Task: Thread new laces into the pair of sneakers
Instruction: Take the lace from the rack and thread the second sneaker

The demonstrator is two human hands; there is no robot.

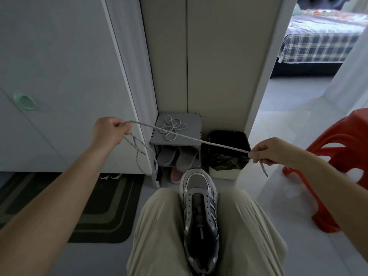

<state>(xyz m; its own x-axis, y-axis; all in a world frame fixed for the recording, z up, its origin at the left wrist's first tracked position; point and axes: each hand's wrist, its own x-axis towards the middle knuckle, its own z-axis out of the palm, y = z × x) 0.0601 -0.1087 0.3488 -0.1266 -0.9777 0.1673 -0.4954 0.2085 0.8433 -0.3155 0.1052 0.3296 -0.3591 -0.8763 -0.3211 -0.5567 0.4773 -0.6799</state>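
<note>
between the knees: a grey sneaker (200, 212) stands wedged toe-forward between the person's thighs, opening upward, its eyelets bare as far as can be seen. clamped there, i judge, so that both hands are free for the lace.
lace in hand: a pale speckled lace (199, 139) runs taut through the air from hand to hand, above the sneaker and not touching it.
left hand: the left hand (108, 129) has its fingers curled and pinches the lace against the thumb. the slack hangs below it in loose loops with one tip dangling.
right hand: the right hand (268, 150) pinches the lace just short of the other tip, which pokes out below the fingers. a short free end suits poking through an eyelet.
why stretched: probably to pull out kinks and sort the ends before threading.
spare lace: a second lace (172, 127) lies coiled on top of the grey shoe rack (157, 134), well ahead of the sneaker, likely set aside for the other shoe.
other sneaker: cannot tell where it is.
stage: early, nothing threaded yet.
next: lower a tip to the eyelets nearest the toe.
risk: the hanging loops could knot.
</note>
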